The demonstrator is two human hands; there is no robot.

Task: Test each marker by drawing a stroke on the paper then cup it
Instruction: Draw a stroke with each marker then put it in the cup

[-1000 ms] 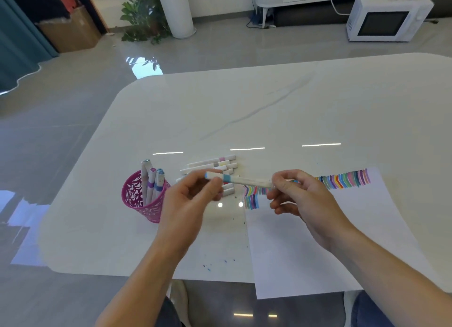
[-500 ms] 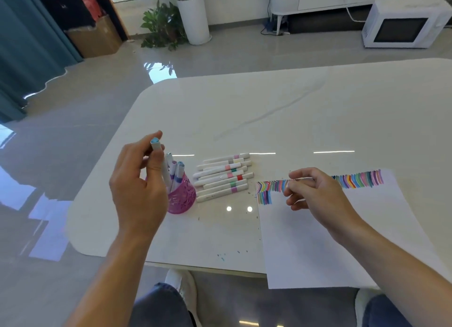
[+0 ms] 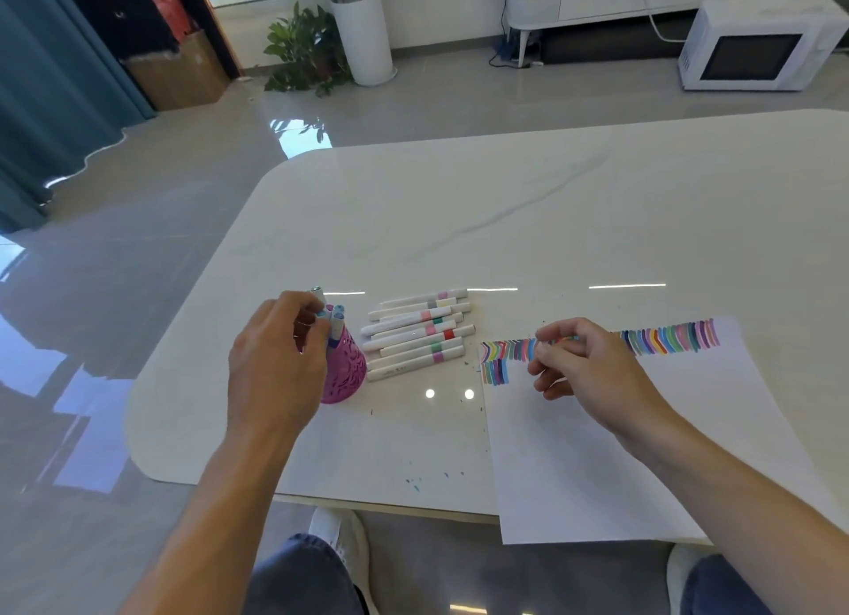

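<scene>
Well along: many strokes [image 3: 670, 338] cross the paper [image 3: 643, 453] at its far edge. The left grip [image 3: 275, 361] pinches a marker [image 3: 318, 292] at the mouth of the pink cup [image 3: 347, 375] (likely cupping it). The right grip [image 3: 583, 366] hovers loosely curled, apparently empty. Several loose markers [image 3: 418, 334] on the surface [image 3: 505, 210] beside the cup await testing.

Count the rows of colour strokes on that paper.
2 on the paper: a long row along its far edge, partly hidden by the right hand, and a short row beneath its left end.
</scene>
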